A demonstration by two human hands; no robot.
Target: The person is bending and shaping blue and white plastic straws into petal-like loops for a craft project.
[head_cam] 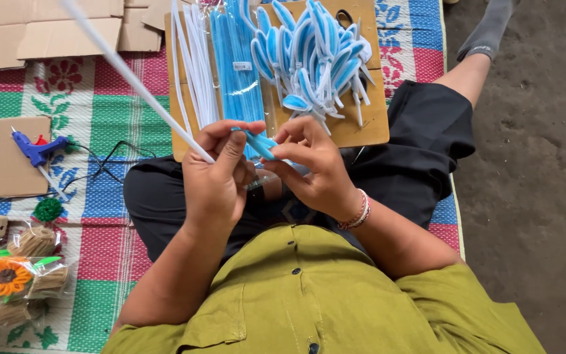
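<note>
I am logging both hands pinching the short blue fuzzy pipe cleaner (260, 144), its axis running left-right between them: left hand (217, 177) fingers clamped also on the long white pipe cleaner (132, 75), right hand (316, 167) fingers closing on its right end.

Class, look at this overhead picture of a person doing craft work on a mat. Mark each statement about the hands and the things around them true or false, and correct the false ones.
1. Both hands work a blue pipe cleaner piece between them. True.
2. The left hand also holds a long white pipe cleaner. True.
3. The blue glue gun is in the right hand. False: it lies on a piece of cardboard on the mat, apart from both hands.
4. The pile of finished blue and white shapes lies on the cardboard board ahead of the hands. True.
5. The orange flowers are heaped on that board. False: they lie on the mat at the person's left.
</note>
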